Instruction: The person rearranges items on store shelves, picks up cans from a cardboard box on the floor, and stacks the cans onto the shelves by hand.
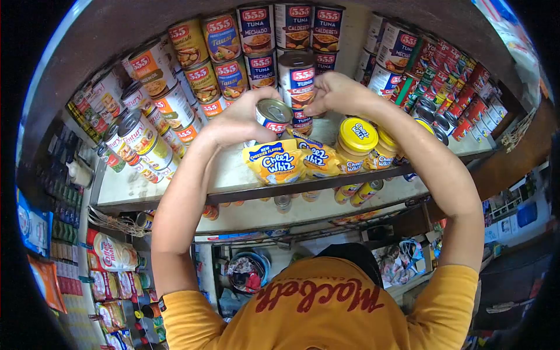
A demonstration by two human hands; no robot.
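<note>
My left hand (242,119) is closed around a 555 tuna can (274,115), its silver pull-tab lid facing up. The can is tilted a little, just above the shelf and behind the Cheez Whiz pouches. To its right, my right hand (335,93) grips the side of an upright 555 tuna caldereta can (297,79). That can rests on a lower tuna can (301,121), with my thumb near the seam between them. Some of my right fingers are hidden behind the stack. Rows of stacked 555 cans (258,35) stand at the back.
A yellow Cheez Whiz pouch (274,162) and yellow-lidded jars (357,137) line the shelf's front edge (233,198). Century Tuna cans (140,137) are stacked at left, red and green cans (437,70) at right. Below is another shelf with jars, and a Coffee-mate pack (114,251) at lower left.
</note>
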